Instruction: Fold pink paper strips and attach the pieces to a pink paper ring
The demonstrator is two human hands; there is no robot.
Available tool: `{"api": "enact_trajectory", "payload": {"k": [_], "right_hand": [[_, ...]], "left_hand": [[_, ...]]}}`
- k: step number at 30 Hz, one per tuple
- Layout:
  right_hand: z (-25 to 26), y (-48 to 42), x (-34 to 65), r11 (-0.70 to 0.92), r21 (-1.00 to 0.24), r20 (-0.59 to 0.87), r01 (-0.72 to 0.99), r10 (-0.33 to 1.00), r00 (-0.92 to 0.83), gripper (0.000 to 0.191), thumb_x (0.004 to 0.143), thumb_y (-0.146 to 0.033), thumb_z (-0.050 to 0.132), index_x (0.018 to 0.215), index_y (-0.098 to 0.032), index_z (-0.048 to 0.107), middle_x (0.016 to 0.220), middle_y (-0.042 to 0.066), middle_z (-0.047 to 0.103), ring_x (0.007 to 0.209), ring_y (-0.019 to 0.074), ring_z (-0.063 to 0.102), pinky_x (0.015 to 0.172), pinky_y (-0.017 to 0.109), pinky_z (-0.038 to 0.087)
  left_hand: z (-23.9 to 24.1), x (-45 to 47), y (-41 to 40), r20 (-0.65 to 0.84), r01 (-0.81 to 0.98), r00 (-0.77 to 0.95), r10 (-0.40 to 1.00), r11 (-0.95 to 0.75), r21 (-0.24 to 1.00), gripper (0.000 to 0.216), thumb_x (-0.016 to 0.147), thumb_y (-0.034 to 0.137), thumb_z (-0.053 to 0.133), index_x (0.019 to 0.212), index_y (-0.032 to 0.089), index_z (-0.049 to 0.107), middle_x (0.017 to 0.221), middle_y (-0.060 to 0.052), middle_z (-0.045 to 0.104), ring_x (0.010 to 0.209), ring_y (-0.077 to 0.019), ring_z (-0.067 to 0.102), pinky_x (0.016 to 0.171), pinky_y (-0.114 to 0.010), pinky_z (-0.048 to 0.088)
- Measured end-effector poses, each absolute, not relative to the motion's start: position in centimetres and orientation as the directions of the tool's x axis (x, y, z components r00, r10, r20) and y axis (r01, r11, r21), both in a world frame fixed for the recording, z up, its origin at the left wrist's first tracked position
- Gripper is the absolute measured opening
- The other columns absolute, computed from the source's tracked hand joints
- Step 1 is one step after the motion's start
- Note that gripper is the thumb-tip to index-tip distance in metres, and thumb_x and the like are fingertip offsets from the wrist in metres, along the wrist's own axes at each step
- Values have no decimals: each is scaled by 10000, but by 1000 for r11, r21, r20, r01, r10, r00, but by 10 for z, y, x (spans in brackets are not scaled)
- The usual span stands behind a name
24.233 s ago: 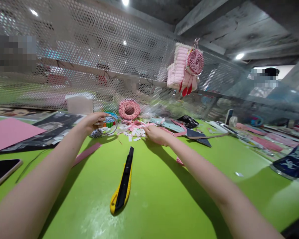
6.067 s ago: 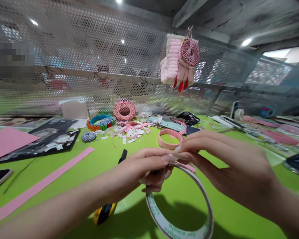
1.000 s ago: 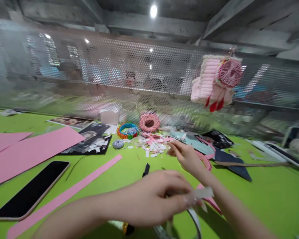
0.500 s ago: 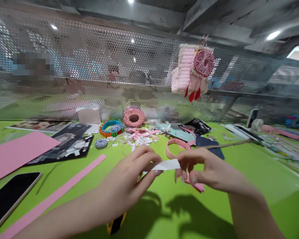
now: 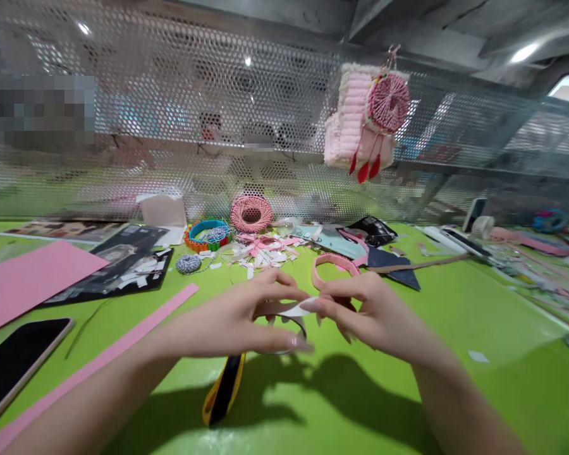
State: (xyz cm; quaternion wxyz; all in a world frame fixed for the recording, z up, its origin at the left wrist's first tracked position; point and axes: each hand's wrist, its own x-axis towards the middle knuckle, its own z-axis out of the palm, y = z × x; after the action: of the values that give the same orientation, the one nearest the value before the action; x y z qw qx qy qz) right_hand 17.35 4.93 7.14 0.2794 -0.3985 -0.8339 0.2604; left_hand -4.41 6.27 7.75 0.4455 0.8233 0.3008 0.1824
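My left hand (image 5: 246,319) and my right hand (image 5: 360,309) meet above the green table (image 5: 455,303). Both pinch a short white strip of tape (image 5: 298,309) between their fingertips. A thin tape ring (image 5: 291,321) hangs under my left fingers. Below my left hand lies a yellow and black utility knife (image 5: 222,392). A pink paper ring (image 5: 334,266) sits just beyond my right hand.
A long pink paper strip (image 5: 123,341), a pink sheet (image 5: 23,278) and a black phone (image 5: 14,366) lie at the left. Paper scraps (image 5: 263,249), a woven pink ring (image 5: 251,213) and a coloured ring (image 5: 207,232) are at the back by the perforated screen (image 5: 171,126). A pink hanging ornament (image 5: 365,120) dangles above.
My hands have come closer together, so less of the white strip shows between them. The tape ring shows again under my left fingers.
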Motion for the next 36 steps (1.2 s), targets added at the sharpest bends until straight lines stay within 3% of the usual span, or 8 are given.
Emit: {"api": "enact_trajectory", "payload": {"k": [7,12,17,24,27,30,32,36], "right_hand": [[82,47,180,600,-518,300,610,795,-527,412,926,-490,482,800,-152,683,541,-12,608,472,91,492,487,208,336],[89,69,215,301,-472,487,828,873,-39,451,912,-534,461,966,-145,682,617,33,670,507,149,579,504,251,373],[63,105,254,229,-368,54,901,973,-225,195,862,-146,528,978,-170,684,846,61,725,720,178,658,604,248,445],[24,126,270,199,-309,-192,930,945,-265,566,648,-60,728,1191,-168,610,1308,132,559,1004,242,615,770,289,479],[30,124,272,175,-287,-184,942,955,-233,402,736,-148,693,1131,-172,622,1252,126,569,989,231,600,758,288,461],[31,110,267,151,-266,-200,952,958,-208,180,803,-276,644,939,-158,643,957,94,652,784,211,607,624,275,420],[21,95,262,130,-249,-243,960,951,-192,216,748,-343,700,810,-151,622,739,60,628,625,194,561,529,267,351],[-11,68,254,109,-255,-221,961,961,-168,290,718,-370,739,806,-158,562,804,68,603,664,183,520,535,259,281]], "left_hand": [[71,-35,77,-47,357,634,772,-239,903,306,820,474,602,862,180,675,646,23,558,544,-92,461,470,-191,319],[72,-35,73,6,293,578,816,-215,932,249,810,447,628,838,210,698,634,21,619,492,-73,499,441,-153,356],[72,-39,76,74,272,505,860,-240,932,266,799,477,626,876,236,708,740,0,698,465,-60,433,400,-137,336],[70,-39,83,87,283,303,949,-177,943,321,680,518,703,872,263,740,660,5,704,441,-61,369,372,-135,289],[67,-38,86,81,297,248,965,-155,942,315,649,510,710,876,296,750,691,2,728,436,-70,386,373,-150,313],[63,-38,90,128,330,220,967,-197,923,299,631,508,708,872,336,755,800,4,754,481,-103,478,389,-170,356],[61,-39,91,137,350,222,965,-210,913,291,638,509,697,871,346,756,834,6,756,508,-122,517,395,-179,368],[61,-36,89,92,356,296,951,-199,913,296,683,488,668,912,317,743,811,-8,750,467,-111,467,391,-186,354]]}}
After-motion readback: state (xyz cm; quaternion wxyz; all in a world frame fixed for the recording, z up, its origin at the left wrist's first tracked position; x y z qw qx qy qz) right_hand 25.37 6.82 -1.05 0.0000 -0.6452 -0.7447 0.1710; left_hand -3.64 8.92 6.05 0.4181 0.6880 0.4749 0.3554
